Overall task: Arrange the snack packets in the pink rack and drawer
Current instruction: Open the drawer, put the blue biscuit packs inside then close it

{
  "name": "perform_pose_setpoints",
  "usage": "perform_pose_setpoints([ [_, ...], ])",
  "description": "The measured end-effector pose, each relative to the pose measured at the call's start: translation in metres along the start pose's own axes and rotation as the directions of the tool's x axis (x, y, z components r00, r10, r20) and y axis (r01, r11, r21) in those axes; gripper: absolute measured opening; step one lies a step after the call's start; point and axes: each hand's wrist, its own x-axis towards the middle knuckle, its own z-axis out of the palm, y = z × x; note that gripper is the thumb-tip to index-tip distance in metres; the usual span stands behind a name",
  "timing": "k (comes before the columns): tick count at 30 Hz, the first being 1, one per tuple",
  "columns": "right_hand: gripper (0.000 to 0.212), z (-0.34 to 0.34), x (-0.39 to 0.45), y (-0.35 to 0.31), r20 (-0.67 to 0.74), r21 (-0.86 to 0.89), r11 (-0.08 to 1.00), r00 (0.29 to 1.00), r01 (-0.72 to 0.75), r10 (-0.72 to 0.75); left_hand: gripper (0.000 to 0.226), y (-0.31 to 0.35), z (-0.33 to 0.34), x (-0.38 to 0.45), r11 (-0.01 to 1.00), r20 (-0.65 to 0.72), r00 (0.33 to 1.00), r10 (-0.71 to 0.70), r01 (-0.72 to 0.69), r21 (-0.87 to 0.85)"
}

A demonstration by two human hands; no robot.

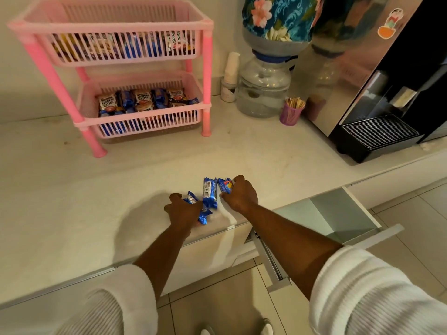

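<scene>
At the counter's front edge (242,165), beside the open drawer (338,213): three blue snack packets, your left hand (183,209) curled over the crumpled nearest one (202,217), your right hand (239,194) pinching the rightmost (225,184), the middle packet (210,193) lying between them, untouched as far as you can see. On the pink rack (116,68), well behind: both tiers already hold packets. Outstanding, by the look of it: these three, and the drawer, whose visible interior holds nothing.
</scene>
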Motion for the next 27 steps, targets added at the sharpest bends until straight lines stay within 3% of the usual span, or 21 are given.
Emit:
perform_pose_setpoints([
  [3,0.066,-0.005,-0.001,0.008,0.000,0.019,0.999,0.999,-0.051,0.051,0.072,-0.001,-0.004,0.000,1.000,0.014,1.000,-0.018,0.018,0.004],
  [8,0.066,-0.018,0.003,0.033,0.032,0.296,0.943,0.988,-0.154,0.151,0.052,0.000,-0.015,-0.004,0.997,-0.010,0.999,-0.043,0.042,-0.063],
  [12,0.064,-0.023,0.006,0.054,0.103,0.567,0.790,0.972,-0.232,0.211,0.044,0.009,-0.014,-0.018,0.967,0.012,0.999,-0.035,0.037,-0.251],
  [16,0.061,-0.035,0.005,0.072,0.185,0.720,0.641,0.964,-0.267,0.193,0.031,0.029,0.010,-0.044,0.902,0.115,0.993,0.028,0.024,-0.430],
  [21,0.025,-0.071,0.000,0.113,0.219,0.798,0.554,0.971,-0.237,0.099,0.020,0.043,0.063,-0.083,0.873,0.262,0.957,0.127,0.018,-0.488],
  [27,0.008,-0.131,-0.005,0.188,0.282,0.761,0.603,0.959,-0.238,0.023,0.022,0.036,0.144,-0.133,0.869,0.483,0.872,0.076,0.179,-0.461],
])
